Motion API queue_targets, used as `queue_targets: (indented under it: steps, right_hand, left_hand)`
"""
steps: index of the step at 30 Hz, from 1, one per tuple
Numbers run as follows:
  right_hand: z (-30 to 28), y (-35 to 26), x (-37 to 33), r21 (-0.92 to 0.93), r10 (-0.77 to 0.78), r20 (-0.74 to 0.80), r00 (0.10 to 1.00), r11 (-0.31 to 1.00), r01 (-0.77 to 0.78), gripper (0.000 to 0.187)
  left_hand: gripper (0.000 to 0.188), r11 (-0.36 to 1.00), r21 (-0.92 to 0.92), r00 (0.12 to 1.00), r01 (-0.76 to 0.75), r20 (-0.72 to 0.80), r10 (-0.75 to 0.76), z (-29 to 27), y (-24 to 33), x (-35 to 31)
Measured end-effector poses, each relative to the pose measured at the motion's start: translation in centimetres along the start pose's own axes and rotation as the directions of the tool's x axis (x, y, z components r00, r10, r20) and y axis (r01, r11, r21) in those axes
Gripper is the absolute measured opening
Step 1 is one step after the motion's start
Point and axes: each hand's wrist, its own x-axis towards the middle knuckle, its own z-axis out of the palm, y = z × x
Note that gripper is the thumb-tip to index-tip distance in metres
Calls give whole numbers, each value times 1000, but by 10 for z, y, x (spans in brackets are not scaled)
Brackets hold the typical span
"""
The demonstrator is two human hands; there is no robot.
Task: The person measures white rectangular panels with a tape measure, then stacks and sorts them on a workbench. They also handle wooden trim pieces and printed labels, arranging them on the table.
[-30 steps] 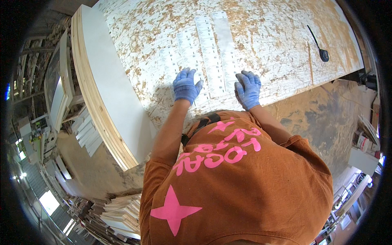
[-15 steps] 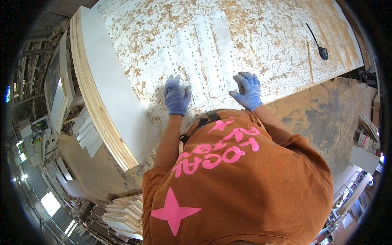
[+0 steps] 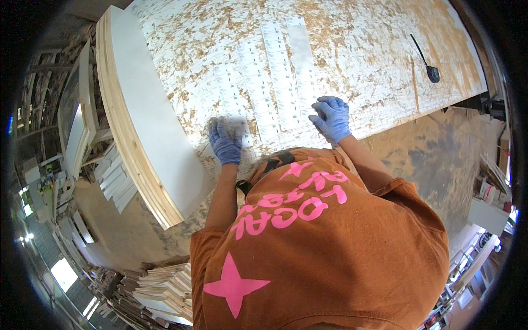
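Several long white strips of printed labels (image 3: 279, 77) lie roughly side by side on a worn white work table (image 3: 363, 49). My left hand (image 3: 225, 143), in a blue knit glove, rests near the lower end of the leftmost label strip (image 3: 227, 91). Its fingers are stretched out and slightly apart, a little blurred. My right hand (image 3: 332, 119), gloved the same way, is beside the lower end of the rightmost label strip (image 3: 304, 66). Its fingers curve, with a gap between thumb and forefinger, and nothing shows in it.
At left, a stack of white-faced boards (image 3: 140, 93) with pale wood edges stands along the table. A black tape measure or similar small tool (image 3: 433, 73) with a thin black strip lies at far right. More boards (image 3: 165, 286) are piled at lower left.
My left hand has moved left and toward me, from the gap between strips to the end of the leftmost one. My right hand has barely shifted, its fingers drawn slightly closer together.
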Motion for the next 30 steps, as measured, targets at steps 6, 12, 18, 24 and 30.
queue_targets:
  steps: [6, 12, 18, 24, 30]
  right_hand:
    - [-8, 3, 2, -45, -48, 70, 996, 998, 52, 51]
    - [-5, 8, 2, -40, -12, 103, 995, 999, 16, 47]
    - [-9, 6, 7, -27, 5, 102, 995, 1000, -2, 45]
    - [-14, 1, 24, -132, 52, 181, 982, 991, -28, 43]
    - [-29, -10, 49, -141, 135, 256, 957, 985, -101, 37]
  left_hand:
    - [59, 1000, -22, 999, -14, -48, 13, -3, 5, 1]
    - [57, 1000, -26, 999, -14, -45, 13, -6, 7, 3]
    - [57, 1000, -15, 999, -1, -47, 0, -5, 9, 3]
    - [56, 1000, -15, 999, 9, -49, -9, -6, 10, 4]
    - [55, 1000, 7, 999, 6, -53, -5, -5, 8, 4]
